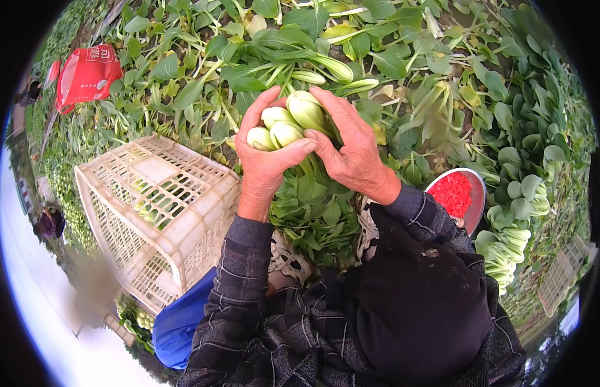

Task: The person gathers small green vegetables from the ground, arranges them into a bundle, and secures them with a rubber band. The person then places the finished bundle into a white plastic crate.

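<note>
My left hand (261,159) and my right hand (350,145) together hold a bunch of bok choy (285,134), its pale rounded bases facing up towards me. Its leaves hang down below my palms, partly hidden. My left fingers curl round the outer side, and my right thumb rests near the bases, close to the left thumb. Just beyond my fingertips, a few cut bok choy plants (336,69) lie on the leafy ground. More green leaves (312,198) lie between my shoes, below the hands.
A white plastic crate (157,227) stands on its side at left, beside blue cloth (184,321). A red bag (89,77) lies beyond it. At right are a metal bowl (478,205) of small red pieces and rows of bok choy (510,249). A person (51,222) is far left.
</note>
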`<state>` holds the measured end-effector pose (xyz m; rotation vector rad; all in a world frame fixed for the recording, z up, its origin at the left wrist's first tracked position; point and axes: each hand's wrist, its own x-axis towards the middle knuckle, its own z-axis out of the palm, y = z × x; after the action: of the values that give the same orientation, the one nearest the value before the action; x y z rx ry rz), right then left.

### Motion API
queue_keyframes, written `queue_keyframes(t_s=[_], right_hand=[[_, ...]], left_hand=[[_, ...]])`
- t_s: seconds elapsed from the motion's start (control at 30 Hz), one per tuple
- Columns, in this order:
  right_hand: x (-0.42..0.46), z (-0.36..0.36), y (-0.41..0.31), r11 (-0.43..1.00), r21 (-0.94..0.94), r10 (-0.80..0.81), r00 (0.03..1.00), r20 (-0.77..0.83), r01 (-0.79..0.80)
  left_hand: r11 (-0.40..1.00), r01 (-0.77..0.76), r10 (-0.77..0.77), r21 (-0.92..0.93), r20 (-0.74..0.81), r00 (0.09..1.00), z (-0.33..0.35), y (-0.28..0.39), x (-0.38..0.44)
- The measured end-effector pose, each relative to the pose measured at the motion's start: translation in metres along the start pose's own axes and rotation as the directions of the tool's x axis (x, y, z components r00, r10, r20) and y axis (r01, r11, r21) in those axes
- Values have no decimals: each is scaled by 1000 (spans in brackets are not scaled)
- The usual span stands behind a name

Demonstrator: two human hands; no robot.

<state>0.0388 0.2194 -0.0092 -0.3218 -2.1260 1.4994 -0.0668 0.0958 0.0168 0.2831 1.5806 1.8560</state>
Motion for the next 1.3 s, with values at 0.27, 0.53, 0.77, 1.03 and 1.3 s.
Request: queue_keyframes(t_s=[0.27, 0.53, 0.77, 1.03, 1.3], right_hand=[[-10, 15, -5, 999, -33, -31, 977, 210, 39], [-11, 31, -1, 931, 305, 151, 974, 170, -198], [-26, 41, 8, 901, 320, 156, 908, 389, -292], [27, 0, 144, 734, -648, 120, 978, -173, -205], [48, -20, 123, 894, -353, 243, 961, -135, -276]], left_hand=[[989, 58, -73, -137, -106, 992, -10, -1, -7], [969, 153, -123, -196, 157, 980, -27, 12, 1], [982, 163, -146, -98, 165, 975, -29, 7, -3], [986, 157, -154, -56, 62, 986, -26, 2, 1], [994, 105, -105, 21, 26, 994, -35, -5, 0]])
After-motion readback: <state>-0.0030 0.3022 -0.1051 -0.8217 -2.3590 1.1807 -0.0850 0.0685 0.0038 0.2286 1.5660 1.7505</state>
